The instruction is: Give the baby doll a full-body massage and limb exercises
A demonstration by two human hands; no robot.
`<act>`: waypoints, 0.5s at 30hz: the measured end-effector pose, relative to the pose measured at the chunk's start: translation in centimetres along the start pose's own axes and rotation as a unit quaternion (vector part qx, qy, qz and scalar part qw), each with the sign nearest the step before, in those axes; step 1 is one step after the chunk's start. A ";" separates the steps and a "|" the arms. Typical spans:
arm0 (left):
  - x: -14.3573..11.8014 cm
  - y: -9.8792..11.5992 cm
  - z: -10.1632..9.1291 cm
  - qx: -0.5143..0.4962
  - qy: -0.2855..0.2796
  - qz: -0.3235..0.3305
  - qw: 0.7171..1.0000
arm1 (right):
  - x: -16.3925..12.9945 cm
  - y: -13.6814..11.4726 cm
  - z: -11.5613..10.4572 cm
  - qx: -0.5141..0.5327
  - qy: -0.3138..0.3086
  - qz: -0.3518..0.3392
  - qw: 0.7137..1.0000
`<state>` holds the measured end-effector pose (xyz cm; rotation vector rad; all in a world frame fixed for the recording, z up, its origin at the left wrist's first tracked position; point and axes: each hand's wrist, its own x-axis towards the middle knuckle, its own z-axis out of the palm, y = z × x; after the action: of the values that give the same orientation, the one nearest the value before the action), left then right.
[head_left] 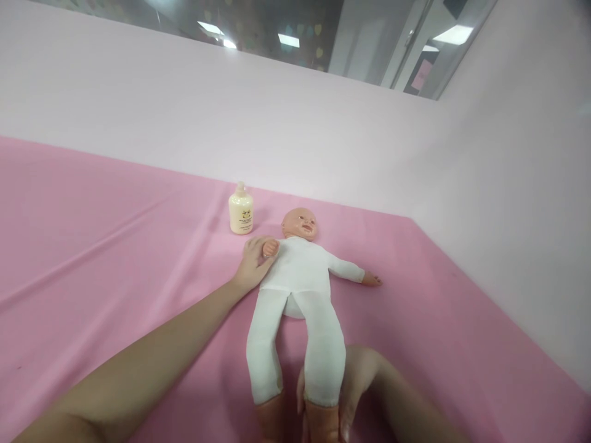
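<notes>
A baby doll (300, 277) in white clothing lies on its back on the pink cloth (115, 246), head toward the wall. My left hand (252, 264) reaches across and holds the doll's near arm by the shoulder, its fingers wrapped around the small hand. My right hand (355, 381) cups the doll's lower leg near the ankle at the bottom of the view. The doll's other arm (355, 272) stretches out to the right, lying free.
A small cream lotion bottle (241, 211) stands upright just left of the doll's head, close to my left hand. A pale pink wall (323, 141) rises behind and to the right. Pink cloth spreads wide to the left.
</notes>
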<state>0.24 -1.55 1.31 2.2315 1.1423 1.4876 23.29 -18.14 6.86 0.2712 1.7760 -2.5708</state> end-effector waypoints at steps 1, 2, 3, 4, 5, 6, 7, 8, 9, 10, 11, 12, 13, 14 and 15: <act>-0.1 0.3 -0.2 0.017 -0.015 0.011 1.000 | 0.0 0.3 -0.2 0.009 -0.019 -0.017 1.000; -0.1 0.7 -0.4 0.027 -0.033 0.023 0.999 | -0.1 0.8 -0.4 0.025 -0.037 -0.034 0.998; -0.2 0.9 -0.5 0.031 -0.050 0.034 0.998 | -0.2 1.3 -0.5 0.048 -0.045 -0.051 0.997; -0.2 1.1 -0.6 0.033 -0.064 0.043 0.997 | -0.4 1.9 -0.7 0.076 -0.040 -0.068 0.994; -0.2 1.2 -0.7 0.034 -0.074 0.049 0.995 | -0.6 2.4 -0.8 0.106 -0.014 -0.081 0.991; -0.2 1.3 -0.7 0.036 -0.080 0.054 0.995 | -0.9 2.9 -0.9 0.135 0.024 -0.097 0.986; -0.2 1.3 -0.8 0.038 -0.083 0.058 0.994 | -1.2 3.3 -1.0 0.161 0.068 -0.112 0.978; -0.2 1.3 -0.8 0.041 -0.087 0.063 0.993 | -1.5 3.5 -1.1 0.182 0.108 -0.126 0.969; -0.2 1.2 -0.8 0.045 -0.090 0.070 0.992 | -1.7 3.6 -1.2 0.197 0.144 -0.135 0.960; -0.2 1.2 -0.8 0.048 -0.093 0.077 0.992 | -1.8 3.6 -1.2 0.208 0.189 -0.140 0.949; -0.2 1.1 -0.8 0.050 -0.096 0.085 0.991 | -1.9 3.4 -1.1 0.213 0.236 -0.145 0.937; -0.3 1.1 -0.8 0.052 -0.098 0.092 0.990 | -1.8 3.2 -1.0 0.217 0.284 -0.153 0.922; -0.3 1.0 -0.8 0.053 -0.101 0.098 0.989 | -1.6 3.0 -0.9 0.221 0.324 -0.165 0.905; -0.3 1.0 -0.8 0.053 -0.102 0.104 0.988 | -1.4 2.7 -0.8 0.227 0.353 -0.174 0.891; -0.4 0.9 -0.8 0.054 -0.103 0.108 0.987 | -1.1 2.5 -0.6 0.232 0.371 -0.180 0.881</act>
<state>-0.08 -2.61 1.98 2.5840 0.9640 1.2543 24.69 -18.55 4.45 1.1760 1.3724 -3.4679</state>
